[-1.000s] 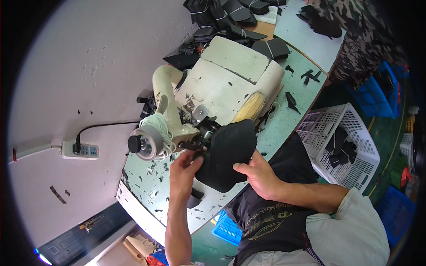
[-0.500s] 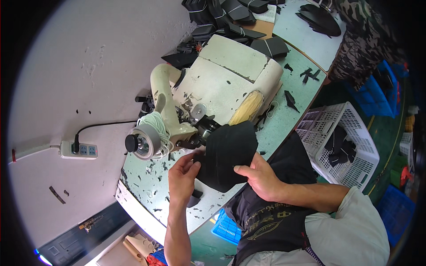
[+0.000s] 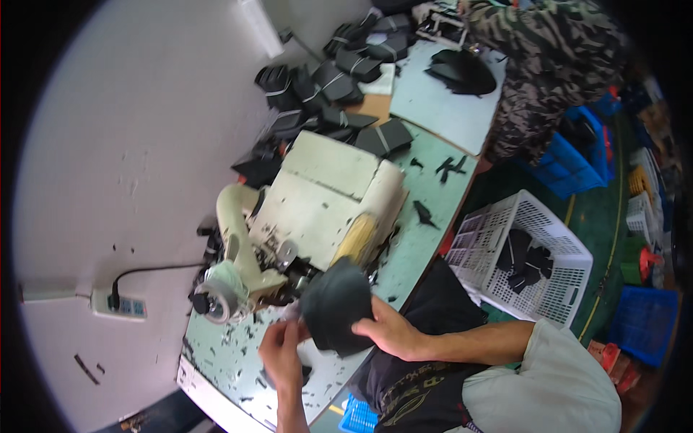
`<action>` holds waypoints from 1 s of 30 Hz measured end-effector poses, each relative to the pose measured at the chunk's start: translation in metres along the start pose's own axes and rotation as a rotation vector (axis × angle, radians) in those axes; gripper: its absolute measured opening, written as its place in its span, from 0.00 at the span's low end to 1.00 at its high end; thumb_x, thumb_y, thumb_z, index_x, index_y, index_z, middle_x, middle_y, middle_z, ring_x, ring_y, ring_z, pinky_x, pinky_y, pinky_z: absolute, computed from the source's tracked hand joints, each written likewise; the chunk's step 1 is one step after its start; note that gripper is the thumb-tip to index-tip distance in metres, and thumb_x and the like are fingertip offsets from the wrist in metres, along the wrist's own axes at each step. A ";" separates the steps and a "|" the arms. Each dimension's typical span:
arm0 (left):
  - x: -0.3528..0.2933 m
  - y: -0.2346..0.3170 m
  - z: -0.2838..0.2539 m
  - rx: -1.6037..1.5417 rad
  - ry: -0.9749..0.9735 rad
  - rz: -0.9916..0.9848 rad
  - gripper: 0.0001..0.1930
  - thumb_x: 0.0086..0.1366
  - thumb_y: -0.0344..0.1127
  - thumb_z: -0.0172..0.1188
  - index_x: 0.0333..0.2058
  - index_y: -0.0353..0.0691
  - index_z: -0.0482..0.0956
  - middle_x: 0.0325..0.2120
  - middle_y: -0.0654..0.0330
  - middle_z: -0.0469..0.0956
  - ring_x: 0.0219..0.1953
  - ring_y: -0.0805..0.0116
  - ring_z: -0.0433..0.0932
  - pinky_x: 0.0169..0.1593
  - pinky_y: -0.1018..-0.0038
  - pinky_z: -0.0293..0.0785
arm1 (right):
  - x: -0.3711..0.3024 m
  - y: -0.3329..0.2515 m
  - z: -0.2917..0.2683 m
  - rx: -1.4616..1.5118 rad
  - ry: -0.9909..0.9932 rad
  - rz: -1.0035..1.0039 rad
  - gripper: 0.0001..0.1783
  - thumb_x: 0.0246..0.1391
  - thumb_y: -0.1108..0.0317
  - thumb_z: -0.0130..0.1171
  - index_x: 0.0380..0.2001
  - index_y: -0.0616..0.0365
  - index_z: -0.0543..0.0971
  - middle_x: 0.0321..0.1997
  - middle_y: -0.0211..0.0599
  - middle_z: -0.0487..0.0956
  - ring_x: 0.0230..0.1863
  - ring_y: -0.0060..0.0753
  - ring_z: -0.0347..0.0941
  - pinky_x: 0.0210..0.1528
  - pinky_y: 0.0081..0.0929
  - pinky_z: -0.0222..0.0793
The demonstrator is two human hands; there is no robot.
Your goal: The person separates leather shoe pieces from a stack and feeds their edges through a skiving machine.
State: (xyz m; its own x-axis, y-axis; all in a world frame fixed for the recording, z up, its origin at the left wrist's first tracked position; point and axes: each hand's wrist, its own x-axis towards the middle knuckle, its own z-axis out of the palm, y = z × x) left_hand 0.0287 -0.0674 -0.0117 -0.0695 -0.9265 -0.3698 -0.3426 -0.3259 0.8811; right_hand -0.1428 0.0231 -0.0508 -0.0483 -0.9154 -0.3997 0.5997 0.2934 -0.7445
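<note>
A curved black sheet piece, like leather or fabric, is held up in front of a cream-coloured bench machine. My right hand grips its right side, thumb on top and fingers beneath. At the lower left edge, my left hand has thumb and fingers pinched together on the piece; the fingertips are slightly blurred. The piece hides part of the machine's dark working head.
Black scraps litter the pale green table. Tied black bundles lie behind the machine. A white crate with black pieces stands right, near a blue crate. A person in camouflage clothing is at the far right.
The view has shifted up and right, so the machine and table sit lower and further left. Both hands still hold the black piece, which has turned slightly.
</note>
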 end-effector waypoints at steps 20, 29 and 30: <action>-0.016 0.021 -0.022 0.147 -0.627 0.076 0.20 0.59 0.28 0.60 0.51 0.35 0.75 0.48 0.54 0.75 0.52 0.64 0.72 0.58 0.71 0.64 | 0.031 -0.068 0.001 -0.529 -0.544 0.330 0.20 0.55 0.66 0.58 0.49 0.59 0.67 0.37 0.39 0.76 0.31 0.27 0.75 0.28 0.24 0.73; 0.037 0.007 -0.050 0.183 -0.480 -0.265 0.13 0.60 0.33 0.62 0.42 0.34 0.79 0.30 0.62 0.79 0.32 0.77 0.74 0.38 0.79 0.70 | 0.091 -0.100 -0.016 -1.363 -0.468 -0.171 0.10 0.56 0.64 0.58 0.36 0.58 0.76 0.28 0.37 0.81 0.30 0.37 0.79 0.35 0.33 0.74; 0.036 0.010 -0.053 0.157 -0.469 -0.307 0.12 0.60 0.33 0.62 0.41 0.34 0.79 0.30 0.63 0.79 0.31 0.78 0.74 0.37 0.79 0.70 | 0.094 -0.112 -0.013 -1.451 -0.462 -0.140 0.11 0.55 0.64 0.58 0.39 0.57 0.76 0.33 0.37 0.80 0.36 0.39 0.78 0.40 0.34 0.73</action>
State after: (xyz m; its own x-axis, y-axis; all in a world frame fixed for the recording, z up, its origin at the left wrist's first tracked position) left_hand 0.0724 -0.1139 -0.0003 -0.3403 -0.6003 -0.7238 -0.5448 -0.5015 0.6721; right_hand -0.2244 -0.0925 -0.0119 0.3737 -0.8805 -0.2916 -0.6762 -0.0435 -0.7354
